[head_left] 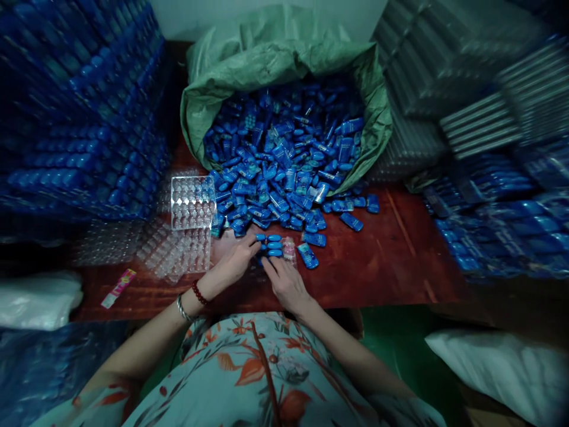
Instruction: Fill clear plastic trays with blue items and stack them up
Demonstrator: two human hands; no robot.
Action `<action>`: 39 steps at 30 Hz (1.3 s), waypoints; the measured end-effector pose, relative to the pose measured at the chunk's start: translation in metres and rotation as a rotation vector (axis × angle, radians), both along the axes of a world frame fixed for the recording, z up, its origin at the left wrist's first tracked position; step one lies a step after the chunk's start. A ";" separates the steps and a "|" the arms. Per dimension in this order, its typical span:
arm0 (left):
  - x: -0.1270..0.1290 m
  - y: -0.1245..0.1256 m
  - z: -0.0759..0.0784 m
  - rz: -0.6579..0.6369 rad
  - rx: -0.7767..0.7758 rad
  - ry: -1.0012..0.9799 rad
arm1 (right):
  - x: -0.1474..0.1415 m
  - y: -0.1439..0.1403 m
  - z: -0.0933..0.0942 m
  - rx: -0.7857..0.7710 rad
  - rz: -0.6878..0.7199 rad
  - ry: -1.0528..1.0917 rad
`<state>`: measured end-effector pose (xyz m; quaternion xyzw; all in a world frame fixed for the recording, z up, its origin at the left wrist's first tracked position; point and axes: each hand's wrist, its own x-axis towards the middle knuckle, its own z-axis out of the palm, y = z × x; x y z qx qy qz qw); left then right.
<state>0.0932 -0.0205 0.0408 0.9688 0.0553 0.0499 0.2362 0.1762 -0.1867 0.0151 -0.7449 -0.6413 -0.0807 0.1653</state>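
In front of me on the table lies a clear plastic tray (290,252) with several small blue packs (274,245) standing in rows in it. My left hand (240,255) is at the tray's left side, its fingers bent and closed on a small blue pack at the row's end. From the near side my right hand (287,283) reaches in, fingertips together at the front packs; what lies beneath them is partly hidden. Just right of the tray rest loose blue packs (307,255). Behind it a large heap of blue packs (280,160) spills from a green woven sack (195,112).
Empty clear trays (193,201) overlap on the left, near a pink and yellow strip (118,289). Tall stacks of filled blue trays (80,142) rise at left. On the right are piles of clear trays (444,59) and blue packs (511,219). The red-brown table (377,261) ends near my waist.
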 end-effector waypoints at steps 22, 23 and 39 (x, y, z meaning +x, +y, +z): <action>-0.020 0.008 -0.007 0.013 0.092 0.003 | 0.004 0.048 0.044 -0.349 0.013 -0.124; -0.020 0.008 -0.007 0.009 0.092 0.004 | 0.004 0.048 0.042 -0.352 0.034 -0.140; -0.034 0.000 -0.026 0.315 -0.121 -0.273 | 0.051 -0.021 0.023 0.094 -0.349 0.219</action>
